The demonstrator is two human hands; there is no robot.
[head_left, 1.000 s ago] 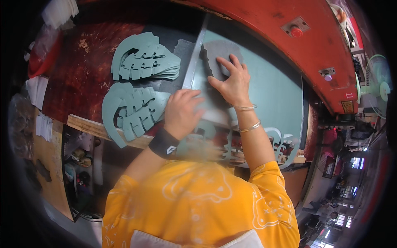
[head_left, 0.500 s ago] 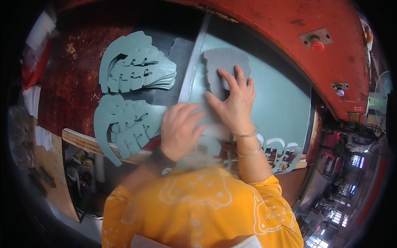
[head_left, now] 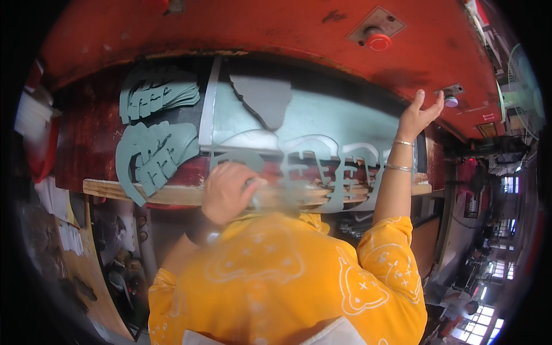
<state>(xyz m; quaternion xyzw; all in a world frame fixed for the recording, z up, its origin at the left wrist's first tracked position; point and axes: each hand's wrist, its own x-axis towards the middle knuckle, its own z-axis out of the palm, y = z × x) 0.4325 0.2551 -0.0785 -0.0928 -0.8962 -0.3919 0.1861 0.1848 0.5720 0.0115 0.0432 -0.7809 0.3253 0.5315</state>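
Note:
My right hand (head_left: 421,115) is raised at the red machine front, fingers stretched and apart, its fingertips beside a small pale purple push button (head_left: 451,102). Whether they touch the button is unclear. Low at the bench's front edge, my left hand (head_left: 225,194) has curled fingers next to the cut-out edge of a pale green sheet (head_left: 345,126). Anything in those fingers is hidden or blurred. A flat dark grey piece (head_left: 269,98) with an uneven edge lies on the sheet. Left of it are two stacks of cut green pieces, a far stack (head_left: 164,95) and a near stack (head_left: 158,152).
A red stop button (head_left: 378,41) juts from the red machine beam (head_left: 259,29) across the far side. A pale metal strip (head_left: 209,109) borders the sheet's left side. The bench has a wooden front edge (head_left: 149,194). A green fan (head_left: 523,86) stands at far right.
My right hand has left the grey piece and moved right and up to the push button. My left hand has come down toward the bench's front edge. The head view has shifted.

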